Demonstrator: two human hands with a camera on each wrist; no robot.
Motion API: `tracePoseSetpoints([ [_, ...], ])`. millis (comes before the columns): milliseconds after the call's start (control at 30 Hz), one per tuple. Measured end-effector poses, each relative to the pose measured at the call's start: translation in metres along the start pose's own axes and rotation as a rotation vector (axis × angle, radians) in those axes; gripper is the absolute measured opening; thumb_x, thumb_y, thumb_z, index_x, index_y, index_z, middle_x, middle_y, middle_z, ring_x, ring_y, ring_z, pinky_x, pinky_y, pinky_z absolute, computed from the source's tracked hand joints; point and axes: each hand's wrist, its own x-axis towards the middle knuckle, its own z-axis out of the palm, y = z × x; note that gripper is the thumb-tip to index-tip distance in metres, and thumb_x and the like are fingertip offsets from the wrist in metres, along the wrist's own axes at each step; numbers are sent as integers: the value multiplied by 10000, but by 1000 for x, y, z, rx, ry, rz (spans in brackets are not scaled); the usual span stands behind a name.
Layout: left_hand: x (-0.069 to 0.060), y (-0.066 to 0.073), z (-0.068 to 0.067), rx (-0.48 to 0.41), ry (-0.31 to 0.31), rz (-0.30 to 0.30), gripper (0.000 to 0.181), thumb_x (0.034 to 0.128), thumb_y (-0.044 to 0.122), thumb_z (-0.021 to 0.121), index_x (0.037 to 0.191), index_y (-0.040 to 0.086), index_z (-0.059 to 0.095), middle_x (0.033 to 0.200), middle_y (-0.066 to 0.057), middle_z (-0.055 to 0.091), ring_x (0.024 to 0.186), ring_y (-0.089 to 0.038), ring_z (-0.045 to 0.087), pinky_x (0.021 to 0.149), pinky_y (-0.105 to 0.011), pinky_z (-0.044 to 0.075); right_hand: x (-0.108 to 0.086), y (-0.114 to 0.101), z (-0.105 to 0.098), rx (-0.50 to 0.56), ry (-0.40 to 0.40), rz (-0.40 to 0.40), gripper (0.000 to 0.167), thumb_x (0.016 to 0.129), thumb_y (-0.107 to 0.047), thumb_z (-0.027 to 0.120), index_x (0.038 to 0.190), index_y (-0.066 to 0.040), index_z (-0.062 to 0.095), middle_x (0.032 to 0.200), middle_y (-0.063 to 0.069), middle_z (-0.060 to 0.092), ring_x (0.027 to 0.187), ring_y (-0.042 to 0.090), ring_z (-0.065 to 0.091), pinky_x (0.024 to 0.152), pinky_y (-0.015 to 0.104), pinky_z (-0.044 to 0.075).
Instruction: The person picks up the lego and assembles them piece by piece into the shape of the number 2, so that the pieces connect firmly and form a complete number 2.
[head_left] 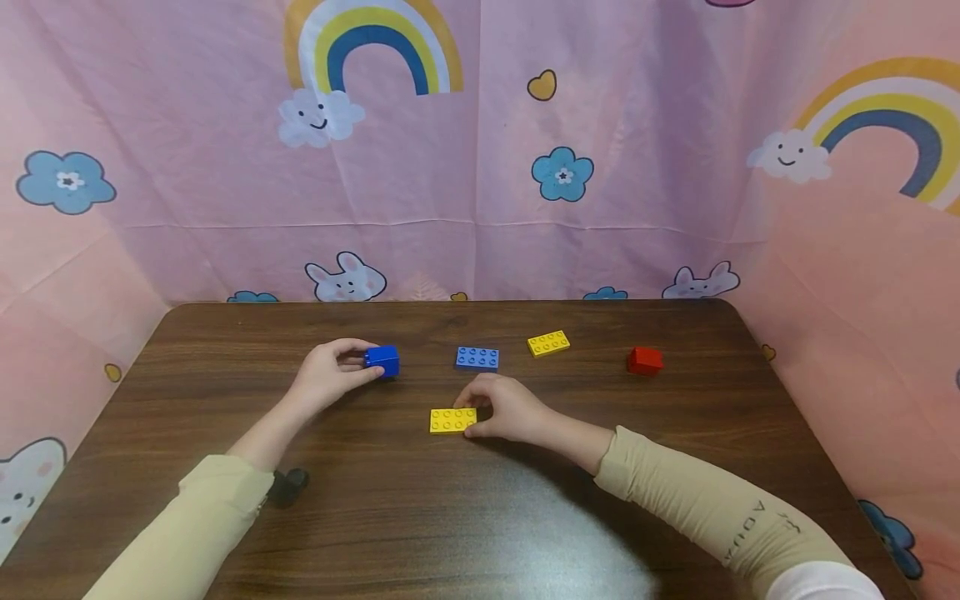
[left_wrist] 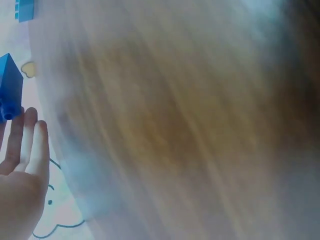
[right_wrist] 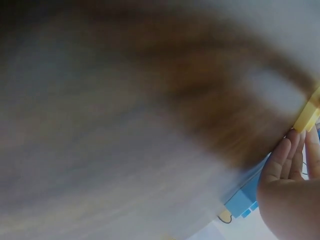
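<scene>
Between thumb and fingers, my left hand (head_left: pixel 330 368) pinches a dark blue toy brick (head_left: pixel 382 361), tipped so its studs face the palm. In the left wrist view that blue brick (left_wrist: pixel 10 90) shows at the left edge above the fingers. My right hand (head_left: pixel 512 408) pinches the right end of a flat yellow brick (head_left: pixel 453 420) with several studs facing up. The right wrist view shows the same yellow brick (right_wrist: pixel 306 116) at its right edge, partly cut off. Just behind the right hand lies a flat lighter blue brick (head_left: pixel 477 358).
A second flat yellow brick (head_left: pixel 548 343) lies farther back, right of the lighter blue one. The red brick (head_left: pixel 645 361) sits at the right. All are on a dark wooden table (head_left: pixel 375 517), with a pink patterned cloth (head_left: pixel 510 258) hanging behind and at both sides.
</scene>
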Motion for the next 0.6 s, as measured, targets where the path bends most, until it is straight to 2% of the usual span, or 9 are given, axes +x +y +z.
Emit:
tracePoseSetpoints([
  [167, -2, 7, 3, -27, -23, 20, 477, 986, 201, 786, 1394, 0, 642, 1443, -307, 626, 1276, -433, 685, 1088, -537, 575, -1, -1, -3, -1, -6, 8, 311, 844, -145, 917, 1124, -110, 785, 1116, 43, 732, 1039, 198, 699, 948, 333, 610],
  [433, -5, 20, 8, -55, -51, 68, 467, 953, 135, 816, 1367, -14, 661, 1420, -326, 630, 1248, -437, 701, 1073, -518, 577, 1, 3, -6, 24, -41, 20, 311, 849, -157, 917, 1126, -112, 783, 1134, 37, 738, 1033, 171, 689, 931, 256, 590],
  [600, -9, 26, 10, -64, -62, 83, 456, 945, 111, 820, 1354, -24, 668, 1408, -329, 634, 1230, -438, 711, 1066, -516, 582, 4, 5, -7, 51, -63, 46, 306, 860, -163, 910, 1133, -121, 781, 1133, 28, 745, 1026, 157, 668, 943, 284, 591],
])
